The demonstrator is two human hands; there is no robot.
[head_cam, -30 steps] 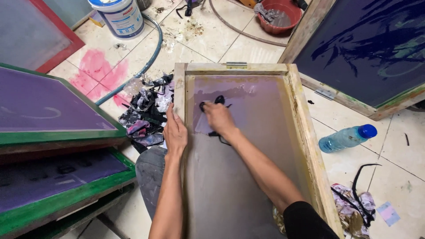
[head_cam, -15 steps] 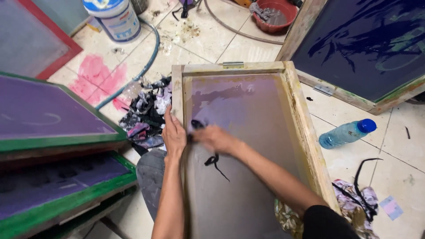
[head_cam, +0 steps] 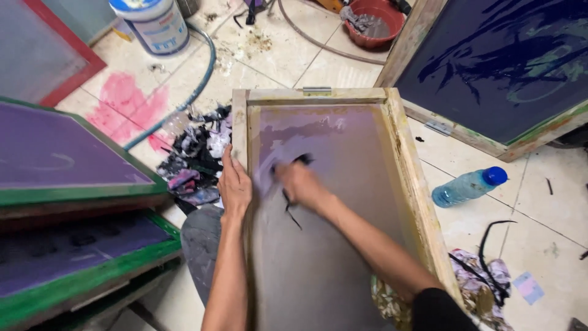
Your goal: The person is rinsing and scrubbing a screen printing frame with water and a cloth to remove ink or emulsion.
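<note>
Directly below the camera, a wooden-framed printing screen with a smooth purple-grey mesh (head_cam: 343,153) lies flat on the tiled floor. The left hand (head_cam: 234,184) rests flat on the frame's left rail, fingers together and extended, clamped on nothing. The right hand (head_cam: 300,182) is on the mesh inside the frame, closed around a dark black rag (head_cam: 293,184) that pokes out above the knuckles and trails below the wrist; the hand is blurred, so finer detail of the grip cannot be told.

Just left of the frame lies a heap of crumpled black, white and purple rags (head_cam: 196,159) on the floor. A clear plastic bottle with a blue cap (head_cam: 468,185) lies on its side to the right, apart from the frame. At the top left stands a white plastic bucket with a blue lid and a printed label (head_cam: 153,23), beside a grey hose (head_cam: 202,79). A red basin holding grey cloth (head_cam: 373,21) sits at the top. Green-framed purple screens (head_cam: 67,153) stack at the left, and a large dark blue screen in a wooden frame (head_cam: 502,67) leans at the right. Pink stains (head_cam: 125,101) mark the pale tiles.
</note>
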